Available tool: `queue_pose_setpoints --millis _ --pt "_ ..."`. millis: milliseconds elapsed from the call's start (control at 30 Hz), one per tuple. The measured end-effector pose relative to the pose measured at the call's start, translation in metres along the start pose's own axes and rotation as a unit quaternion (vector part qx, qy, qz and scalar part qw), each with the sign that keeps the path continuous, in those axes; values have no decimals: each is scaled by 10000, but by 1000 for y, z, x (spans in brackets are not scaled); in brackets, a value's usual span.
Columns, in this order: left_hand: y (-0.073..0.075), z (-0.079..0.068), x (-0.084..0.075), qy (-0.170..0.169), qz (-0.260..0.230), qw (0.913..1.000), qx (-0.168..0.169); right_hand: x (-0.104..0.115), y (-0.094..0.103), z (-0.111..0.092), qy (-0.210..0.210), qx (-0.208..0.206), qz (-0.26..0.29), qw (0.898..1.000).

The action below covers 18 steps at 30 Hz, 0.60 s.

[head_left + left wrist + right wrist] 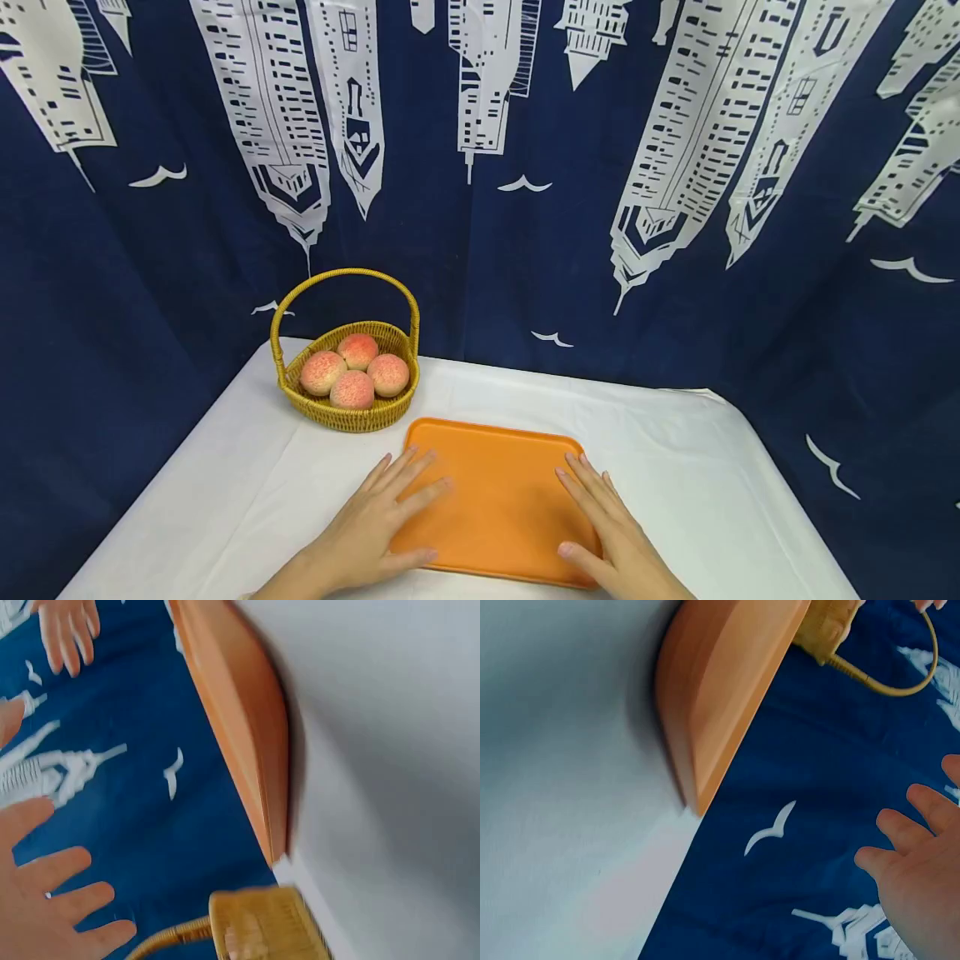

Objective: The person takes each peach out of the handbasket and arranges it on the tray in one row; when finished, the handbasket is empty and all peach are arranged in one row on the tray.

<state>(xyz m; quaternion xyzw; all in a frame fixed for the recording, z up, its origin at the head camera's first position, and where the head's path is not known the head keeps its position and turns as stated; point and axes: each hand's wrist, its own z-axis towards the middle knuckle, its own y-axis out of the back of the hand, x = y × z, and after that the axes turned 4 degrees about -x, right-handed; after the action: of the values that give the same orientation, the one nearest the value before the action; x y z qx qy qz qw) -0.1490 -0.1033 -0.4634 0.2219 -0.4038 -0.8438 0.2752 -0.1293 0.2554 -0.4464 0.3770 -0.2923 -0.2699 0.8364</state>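
An orange rectangular tray [498, 500] lies on the white table, with nothing on it. My left hand [371, 521] hovers over its left edge, fingers spread and straight. Over the right edge is my right hand [618, 533], its fingers also extended. In the left wrist view the left hand [45, 892] is apart from the tray [247, 712]. The right wrist view likewise shows a gap between the right hand [922, 855] and the tray [712, 697]. Neither hand holds anything. Behind and left of the tray stands a yellow wicker basket [352, 422] holding several peaches [352, 389].
The basket's tall arched handle [345, 272] rises above the peaches. A white cloth [697, 492] covers the table. Behind it hangs a dark blue curtain [540, 258] printed with white buildings and birds.
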Motion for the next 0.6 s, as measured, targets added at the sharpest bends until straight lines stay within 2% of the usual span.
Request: queue_pose_setpoints --millis 100,200,367,467,600 --pt "7 5 18 340 78 9982 -486 -10 5 0 -314 -77 332 9989" --pt "16 13 38 865 55 9919 -933 -21 8 -2 -486 -236 469 9974" --pt "25 24 75 1807 -386 9714 -1491 -37 10 -4 -925 -341 574 9935" --pt "26 27 98 2248 -627 9585 -1639 -46 8 -8 -1133 -340 687 9906" --pt "23 27 123 2624 -877 9487 -1533 -57 3 -15 -1253 -328 896 9875"
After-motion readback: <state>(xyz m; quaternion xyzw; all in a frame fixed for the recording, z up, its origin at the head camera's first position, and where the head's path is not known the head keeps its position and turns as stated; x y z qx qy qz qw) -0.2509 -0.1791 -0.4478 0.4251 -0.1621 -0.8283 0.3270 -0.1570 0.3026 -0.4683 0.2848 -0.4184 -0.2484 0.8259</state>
